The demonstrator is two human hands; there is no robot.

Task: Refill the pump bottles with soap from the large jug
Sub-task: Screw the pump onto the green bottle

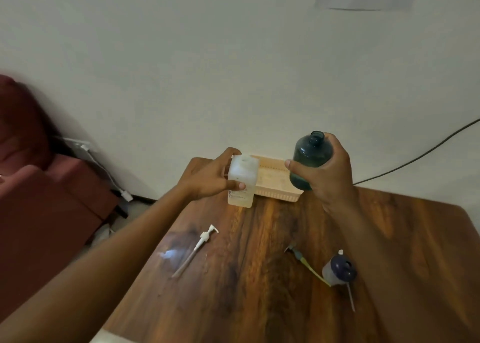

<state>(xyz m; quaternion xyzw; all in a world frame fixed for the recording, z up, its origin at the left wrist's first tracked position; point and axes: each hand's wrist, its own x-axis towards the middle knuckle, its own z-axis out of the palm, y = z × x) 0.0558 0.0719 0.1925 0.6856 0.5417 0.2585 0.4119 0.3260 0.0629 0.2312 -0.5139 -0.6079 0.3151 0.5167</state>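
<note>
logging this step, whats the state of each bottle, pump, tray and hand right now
white bottle: uncapped, upright on the table, gripped by the left hand
dark green bottle: uncapped, held off the table in the right hand
white pump: removed, lying flat on the table
dark pump: removed, lying on the table
tray: against the wall, contents unclear

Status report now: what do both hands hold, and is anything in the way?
Left hand grips white bottle, standing on table. Right hand holds dark bottle aloft, neck open. Both pumps lying loose; nothing blocking.
</note>
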